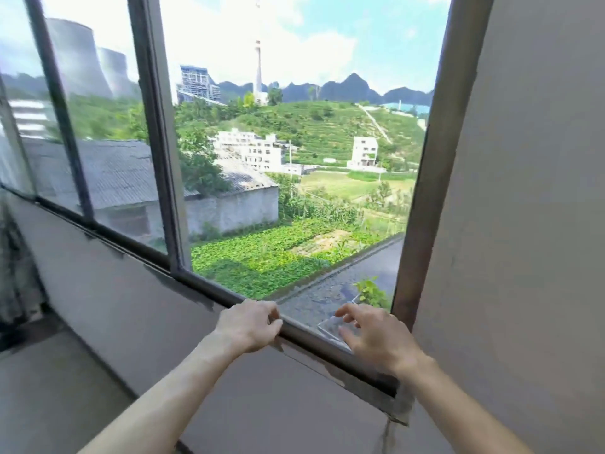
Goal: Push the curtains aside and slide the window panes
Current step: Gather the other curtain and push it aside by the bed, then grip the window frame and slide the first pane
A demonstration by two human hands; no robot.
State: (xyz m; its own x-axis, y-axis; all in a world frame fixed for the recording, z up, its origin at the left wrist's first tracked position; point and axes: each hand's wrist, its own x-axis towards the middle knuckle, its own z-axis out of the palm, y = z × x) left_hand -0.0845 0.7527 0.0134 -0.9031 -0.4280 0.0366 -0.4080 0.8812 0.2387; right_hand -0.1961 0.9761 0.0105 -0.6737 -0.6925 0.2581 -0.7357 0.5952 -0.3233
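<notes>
The left hand is curled over the lower window track, apparently for bracing, and the right hand is held spread and empty beside it, the sliding pane being parked leftward, towards the curtain.

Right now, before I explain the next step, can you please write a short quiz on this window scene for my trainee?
1. True or false: the left hand grips the bottom rail.
2. Choose one. The right hand is: A) flat on the wall; B) over the right end of the rail, fingers spread; C) holding a curtain.
3. Fill in: the dark upright bar stands to the ___ of both hands.

Key: 1 true; 2 B; 3 left.
</notes>
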